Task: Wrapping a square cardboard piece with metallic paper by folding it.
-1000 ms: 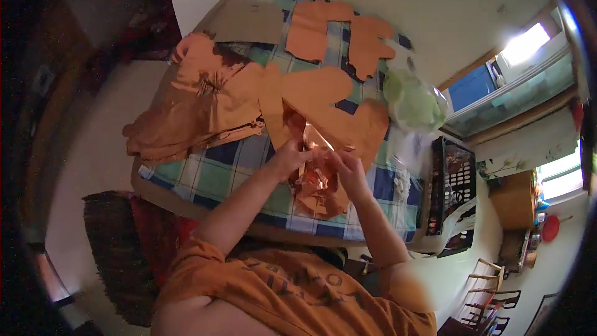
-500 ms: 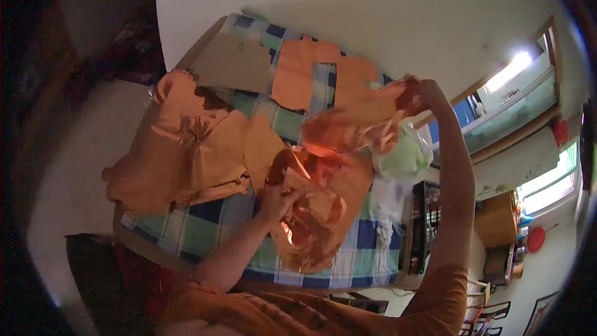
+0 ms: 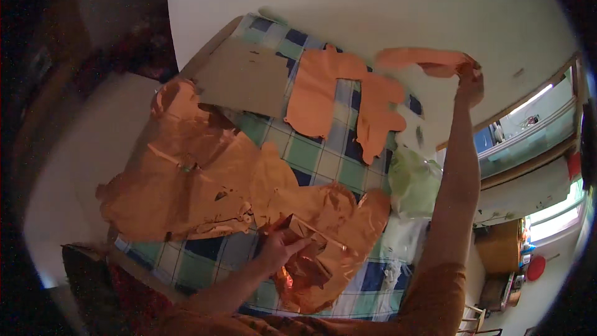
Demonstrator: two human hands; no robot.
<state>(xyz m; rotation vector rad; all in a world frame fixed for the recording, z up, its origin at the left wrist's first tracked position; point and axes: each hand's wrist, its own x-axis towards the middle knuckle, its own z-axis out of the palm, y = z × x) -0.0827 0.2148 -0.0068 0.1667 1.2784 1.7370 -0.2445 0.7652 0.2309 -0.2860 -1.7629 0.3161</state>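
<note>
My left hand (image 3: 283,250) is closed on the crinkled edge of a shiny copper-coloured foil balloon (image 3: 367,227), flat and limp on the table. Raised at the far right, my right hand (image 3: 471,84) pinches the end of a strip-like orange foil balloon (image 3: 423,59), which sticks out to the left in the air. Flat on the cloth beyond lie an orange foil shape (image 3: 311,96) and another foil shape with rounded lobes (image 3: 376,106). A large crumpled copper foil balloon (image 3: 186,174) spreads over the left side, touching the one under my left hand.
A blue, green and white checked cloth (image 3: 292,143) covers the table. A brown cardboard sheet (image 3: 242,78) lies at the far left. On the right are a pale green plastic bag (image 3: 413,183) and clear plastic (image 3: 401,242). A white wall (image 3: 348,0) stands behind the table.
My right hand has moved up and right, lifting the orange foil strip off the others. The foil near my left hand has settled flatter. My left hand keeps its hold.
</note>
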